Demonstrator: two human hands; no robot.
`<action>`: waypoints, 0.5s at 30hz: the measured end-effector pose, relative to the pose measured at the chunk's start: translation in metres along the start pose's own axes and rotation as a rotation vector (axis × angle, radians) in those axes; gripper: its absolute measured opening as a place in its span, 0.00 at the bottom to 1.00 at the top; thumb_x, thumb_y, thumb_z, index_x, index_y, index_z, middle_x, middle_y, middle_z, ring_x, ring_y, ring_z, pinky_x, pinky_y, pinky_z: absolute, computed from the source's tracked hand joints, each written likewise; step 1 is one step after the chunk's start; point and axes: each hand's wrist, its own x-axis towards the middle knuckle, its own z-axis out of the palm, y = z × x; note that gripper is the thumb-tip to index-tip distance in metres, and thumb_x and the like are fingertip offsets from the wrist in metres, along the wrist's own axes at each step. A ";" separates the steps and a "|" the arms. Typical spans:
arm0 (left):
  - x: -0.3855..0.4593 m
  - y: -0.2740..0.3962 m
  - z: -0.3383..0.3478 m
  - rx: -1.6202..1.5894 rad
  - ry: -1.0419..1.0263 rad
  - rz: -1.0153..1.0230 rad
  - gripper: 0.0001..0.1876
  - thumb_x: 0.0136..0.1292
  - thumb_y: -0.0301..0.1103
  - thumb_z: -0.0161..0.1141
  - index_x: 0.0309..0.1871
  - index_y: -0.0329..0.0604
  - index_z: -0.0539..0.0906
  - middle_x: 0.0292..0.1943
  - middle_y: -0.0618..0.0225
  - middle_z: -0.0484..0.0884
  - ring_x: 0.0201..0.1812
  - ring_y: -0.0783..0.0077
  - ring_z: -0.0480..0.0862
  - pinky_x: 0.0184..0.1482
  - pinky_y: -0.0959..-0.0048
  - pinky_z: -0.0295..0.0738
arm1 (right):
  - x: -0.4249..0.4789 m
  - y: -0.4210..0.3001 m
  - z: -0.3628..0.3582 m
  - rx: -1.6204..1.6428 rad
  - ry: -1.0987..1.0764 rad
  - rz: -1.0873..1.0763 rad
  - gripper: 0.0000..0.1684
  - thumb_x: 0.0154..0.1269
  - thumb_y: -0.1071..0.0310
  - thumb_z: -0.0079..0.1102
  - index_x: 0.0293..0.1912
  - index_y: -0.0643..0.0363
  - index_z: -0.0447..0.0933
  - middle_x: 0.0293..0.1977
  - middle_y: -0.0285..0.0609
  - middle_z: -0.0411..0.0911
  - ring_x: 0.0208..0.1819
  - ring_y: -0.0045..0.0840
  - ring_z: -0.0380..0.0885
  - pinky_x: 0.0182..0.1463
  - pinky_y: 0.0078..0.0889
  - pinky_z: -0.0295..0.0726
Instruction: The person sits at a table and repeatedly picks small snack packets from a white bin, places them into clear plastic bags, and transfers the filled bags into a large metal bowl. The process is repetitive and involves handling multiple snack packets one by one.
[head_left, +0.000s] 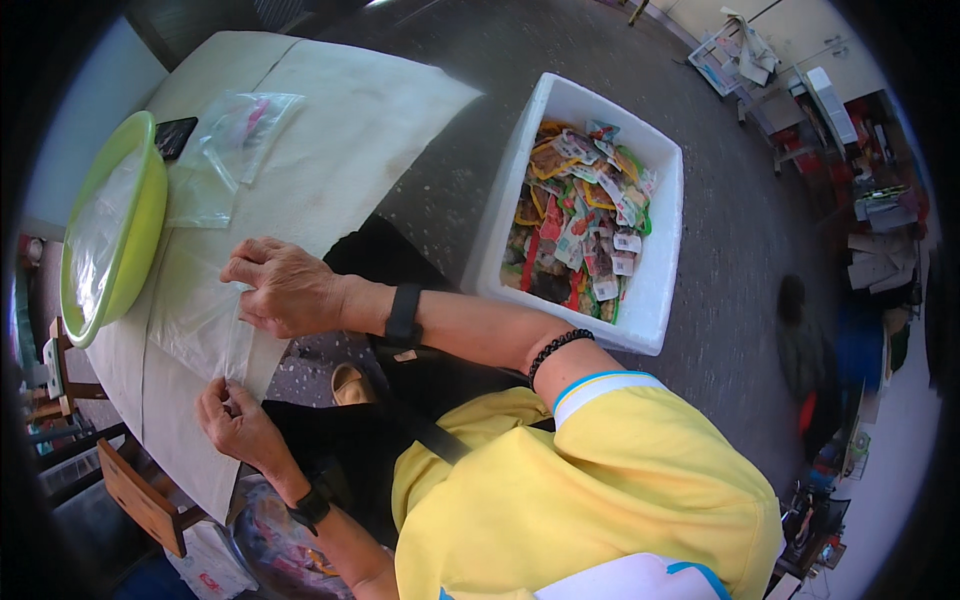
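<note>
A clear plastic zip bag (199, 322) lies on the pale table cover, its near edge at the table's near side. My left hand (236, 424) pinches the lower corner of that edge between thumb and fingers. Farther up the same edge, my right hand (285, 289) holds the bag with bent fingers, which partly hide the grip. No contents can be made out in the bag. Beyond my right hand, more clear zip bags (217, 161) lie flat, with a pink mark on one. A green plastic basin (139, 255) holding clear plastic bags stands at the table's far edge.
A dark phone (175, 137) lies beside the basin. On the floor stands a white foam box (664, 247) of small labelled packets (581, 217). Below the table are a wooden chair (142, 495) and a container of packets (292, 544). A blurred person (806, 360) is at far right.
</note>
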 end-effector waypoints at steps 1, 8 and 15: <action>0.000 0.000 0.000 0.003 -0.008 0.001 0.05 0.61 0.21 0.62 0.40 0.36 0.83 0.35 0.63 0.80 0.32 0.68 0.78 0.32 0.73 0.73 | -0.002 0.001 0.004 0.002 0.016 0.004 0.12 0.52 0.62 0.66 0.19 0.58 0.81 0.46 0.42 0.77 0.54 0.34 0.71 0.59 0.39 0.73; -0.002 -0.007 0.003 -0.019 -0.006 -0.014 0.05 0.63 0.23 0.63 0.41 0.35 0.83 0.35 0.62 0.81 0.34 0.66 0.80 0.38 0.71 0.76 | -0.012 -0.009 0.004 0.026 0.058 0.127 0.13 0.53 0.63 0.65 0.19 0.59 0.81 0.45 0.41 0.79 0.53 0.34 0.71 0.58 0.39 0.72; -0.003 -0.008 0.004 0.029 0.004 -0.007 0.05 0.64 0.25 0.62 0.41 0.34 0.83 0.34 0.60 0.82 0.34 0.63 0.81 0.41 0.69 0.77 | -0.037 -0.026 -0.023 0.227 0.245 0.180 0.05 0.51 0.69 0.67 0.25 0.59 0.80 0.42 0.40 0.80 0.49 0.35 0.75 0.51 0.35 0.79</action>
